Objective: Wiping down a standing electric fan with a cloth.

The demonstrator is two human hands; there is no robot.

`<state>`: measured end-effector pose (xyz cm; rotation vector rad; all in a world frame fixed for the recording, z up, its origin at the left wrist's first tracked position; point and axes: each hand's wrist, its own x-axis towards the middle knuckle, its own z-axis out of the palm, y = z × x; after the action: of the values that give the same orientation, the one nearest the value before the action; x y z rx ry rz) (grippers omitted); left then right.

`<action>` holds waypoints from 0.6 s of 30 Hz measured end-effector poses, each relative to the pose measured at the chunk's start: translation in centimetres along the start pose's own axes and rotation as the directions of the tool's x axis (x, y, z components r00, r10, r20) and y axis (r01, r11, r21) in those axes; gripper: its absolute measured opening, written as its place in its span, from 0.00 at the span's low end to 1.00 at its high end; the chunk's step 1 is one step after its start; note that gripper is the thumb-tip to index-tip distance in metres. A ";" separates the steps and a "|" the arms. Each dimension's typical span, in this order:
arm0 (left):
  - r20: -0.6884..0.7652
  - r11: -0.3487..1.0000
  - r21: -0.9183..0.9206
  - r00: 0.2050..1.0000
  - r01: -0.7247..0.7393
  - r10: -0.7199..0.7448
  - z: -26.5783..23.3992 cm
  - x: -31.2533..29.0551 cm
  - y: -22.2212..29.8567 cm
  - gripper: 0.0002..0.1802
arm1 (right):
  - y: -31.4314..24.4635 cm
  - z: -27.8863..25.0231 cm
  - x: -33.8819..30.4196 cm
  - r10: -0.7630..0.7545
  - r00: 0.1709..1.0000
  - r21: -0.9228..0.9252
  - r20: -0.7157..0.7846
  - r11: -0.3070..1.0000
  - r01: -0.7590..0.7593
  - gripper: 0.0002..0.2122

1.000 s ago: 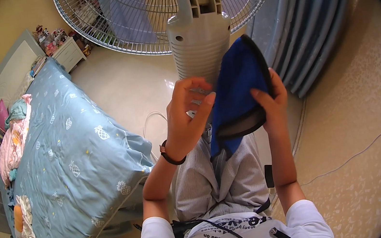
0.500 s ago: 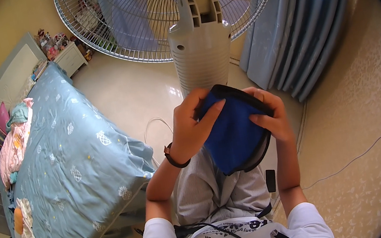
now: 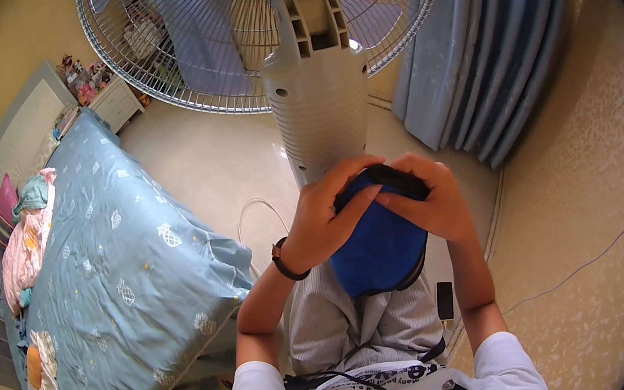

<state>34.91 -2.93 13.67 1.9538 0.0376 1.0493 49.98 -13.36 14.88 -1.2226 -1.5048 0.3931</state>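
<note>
Above my lap I hold a soft blue fabric piece [image 3: 378,256] with a thick black border, shaped like a cap or pouch; its exact kind is unclear. My left hand [image 3: 322,221] grips its upper left edge, thumb lying across the blue face. On the upper right edge, my right hand [image 3: 435,197] is closed likewise, its thumb almost meeting the left one. The fingers behind the fabric are partly hidden. Just beyond both hands stands a pale standing fan [image 3: 321,106] with a wire cage.
To the left is a bed [image 3: 140,275] with a blue pineapple-print cover and crumpled clothes [image 3: 21,252]. Blue curtains [image 3: 460,54] hang at the far right. A dark phone-like object [image 3: 445,301] lies beside my right forearm. A thin cable [image 3: 577,263] crosses the floor at right.
Both hands have drawn together at the top edge of the blue fabric piece, bringing the thumbs close. The fabric's upper part is now lower and narrower. The view has shifted slightly.
</note>
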 end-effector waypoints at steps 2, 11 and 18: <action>-0.035 0.997 -0.021 0.997 0.075 -0.076 0.3 0.0 0.3 0.14 | 0.2 -0.4 -0.1 -0.032 0.999 -0.024 -0.014 0.999 0.032 0.10; -0.283 0.999 0.040 0.959 0.037 -0.025 1.4 -0.1 -0.8 0.11 | 3.6 -2.4 -0.6 0.062 0.990 0.575 0.129 0.809 -0.126 0.10; -0.273 0.982 -0.186 0.961 -0.011 -0.042 0.8 0.2 -1.9 0.11 | 5.5 -4.5 -0.6 -0.029 0.882 0.713 0.470 0.602 -0.360 0.20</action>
<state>36.26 -2.31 12.26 1.6263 0.1049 1.2628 56.46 -13.21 11.81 -0.5501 -1.3099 1.3967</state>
